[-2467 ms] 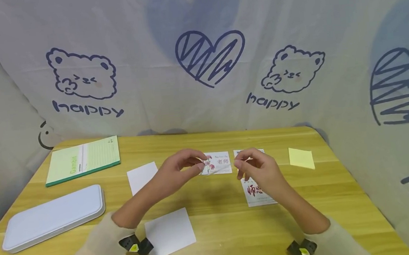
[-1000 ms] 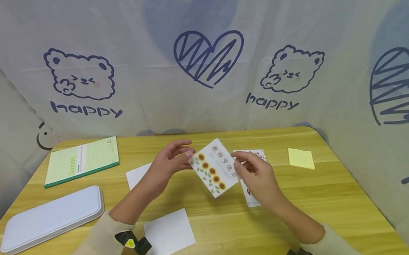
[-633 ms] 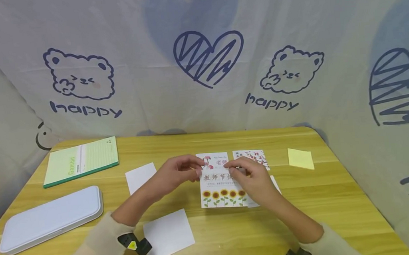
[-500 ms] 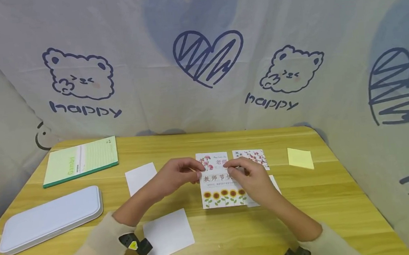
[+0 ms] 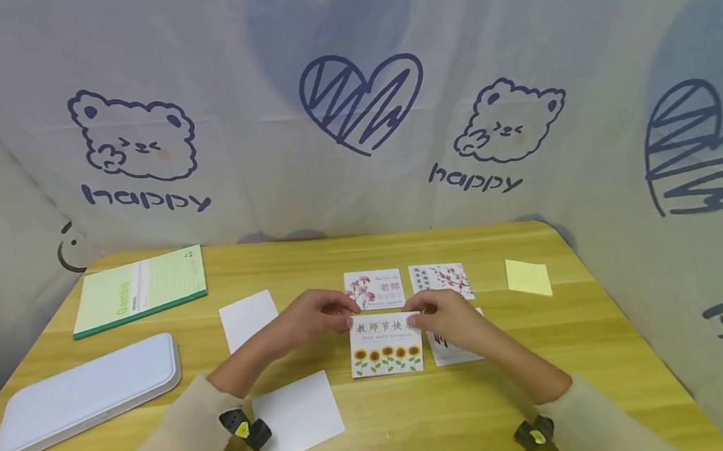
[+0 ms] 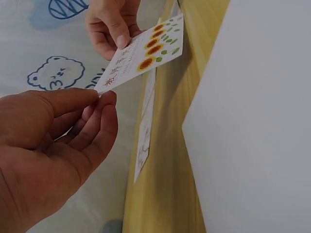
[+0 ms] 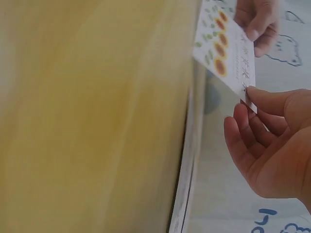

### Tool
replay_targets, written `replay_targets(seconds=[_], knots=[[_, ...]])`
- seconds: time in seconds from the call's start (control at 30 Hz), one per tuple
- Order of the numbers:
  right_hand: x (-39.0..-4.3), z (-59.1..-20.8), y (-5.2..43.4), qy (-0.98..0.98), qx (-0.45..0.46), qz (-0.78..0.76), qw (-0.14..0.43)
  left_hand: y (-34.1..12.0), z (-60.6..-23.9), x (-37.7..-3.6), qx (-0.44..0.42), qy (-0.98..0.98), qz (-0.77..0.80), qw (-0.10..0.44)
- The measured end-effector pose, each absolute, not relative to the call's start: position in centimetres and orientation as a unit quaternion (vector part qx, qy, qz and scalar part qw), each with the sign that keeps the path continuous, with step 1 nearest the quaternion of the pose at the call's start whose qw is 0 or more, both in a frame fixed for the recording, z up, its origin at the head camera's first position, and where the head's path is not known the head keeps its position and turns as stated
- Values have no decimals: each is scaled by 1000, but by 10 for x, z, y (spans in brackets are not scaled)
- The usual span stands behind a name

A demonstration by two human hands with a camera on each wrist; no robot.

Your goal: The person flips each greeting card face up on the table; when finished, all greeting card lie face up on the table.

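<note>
Sunflower card [image 5: 386, 344] lowered nearer table [image 5: 601, 348], both hands' fingers [image 5: 346, 314] pinching its top corners, carnation card [image 5: 374, 289] just behind

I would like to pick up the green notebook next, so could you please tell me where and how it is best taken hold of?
Grip the green notebook by its near long edge, coming in from the front left. It lies flat on the wooden table, and that edge shows a dark green thickness with bare wood before it, so fingers can probably slide under while the thumb presses on top. The white case lies nearer; reach over it.
</note>
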State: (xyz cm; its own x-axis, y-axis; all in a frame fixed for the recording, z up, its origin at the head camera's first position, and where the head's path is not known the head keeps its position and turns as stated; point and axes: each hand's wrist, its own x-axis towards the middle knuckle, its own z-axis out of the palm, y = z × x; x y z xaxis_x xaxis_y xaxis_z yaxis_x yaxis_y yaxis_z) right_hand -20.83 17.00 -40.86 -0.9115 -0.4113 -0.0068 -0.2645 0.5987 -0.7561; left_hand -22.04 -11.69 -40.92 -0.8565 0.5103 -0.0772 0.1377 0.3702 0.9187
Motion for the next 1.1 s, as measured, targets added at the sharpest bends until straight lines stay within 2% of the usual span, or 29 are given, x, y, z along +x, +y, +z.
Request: replay_targets(seconds=[0.47, 0.73, 1.1], knots=[[-227, -420, 161, 938, -181, -282, 93, -112, -424, -236, 223, 872, 403, 167], [-234, -423, 162, 942, -187, -262, 92, -104, -430, -243, 248, 894, 341, 150], [-236, -430, 161, 950, -196, -233, 74, -100, -428, -244, 247, 901, 323, 154]])
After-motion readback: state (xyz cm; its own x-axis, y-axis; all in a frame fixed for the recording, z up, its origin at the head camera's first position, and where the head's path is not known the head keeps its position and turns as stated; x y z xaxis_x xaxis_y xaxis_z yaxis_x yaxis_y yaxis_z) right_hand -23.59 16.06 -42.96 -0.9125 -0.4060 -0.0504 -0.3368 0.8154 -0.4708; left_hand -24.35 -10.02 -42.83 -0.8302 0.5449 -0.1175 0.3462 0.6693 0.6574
